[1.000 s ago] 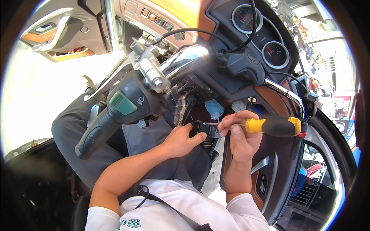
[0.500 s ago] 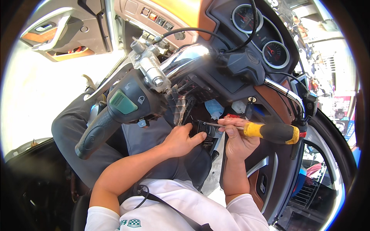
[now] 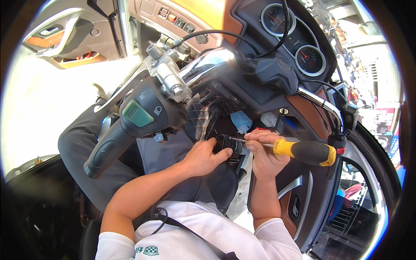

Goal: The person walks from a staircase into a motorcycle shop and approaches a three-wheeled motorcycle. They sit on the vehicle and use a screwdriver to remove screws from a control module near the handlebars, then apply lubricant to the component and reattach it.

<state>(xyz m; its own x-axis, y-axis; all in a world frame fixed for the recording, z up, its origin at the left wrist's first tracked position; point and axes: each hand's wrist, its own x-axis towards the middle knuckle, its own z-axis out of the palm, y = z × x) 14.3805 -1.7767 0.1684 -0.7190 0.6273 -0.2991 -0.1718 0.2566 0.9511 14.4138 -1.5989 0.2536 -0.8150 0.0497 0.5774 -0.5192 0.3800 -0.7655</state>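
My right hand (image 3: pixel 266 158) is closed around the shaft of a screwdriver (image 3: pixel 307 151), just ahead of its yellow and black handle. The handle points to the right and the tip leftward, at a small black plastic part (image 3: pixel 224 142). My left hand (image 3: pixel 206 158) grips that part, with the thumb along its near side and the other fingers partly hidden. Whether the tip sits in a screw is too small to tell. Left of my hands juts a handlebar grip (image 3: pixel 115 145) with a green switch (image 3: pixel 138 114).
A chrome handlebar (image 3: pixel 210 67) crosses above my hands, with a brake cylinder (image 3: pixel 169 78) and cables. Beyond it is a dashboard with two round gauges (image 3: pixel 310 60). A blue cloth or bag (image 3: pixel 241 121) lies in the cubby. Doors flank both sides; the left one (image 3: pixel 78 34) stands open.
My right hand and the screwdriver have shifted very slightly, the handle end dipping a little. The left hand keeps its place on the black part.
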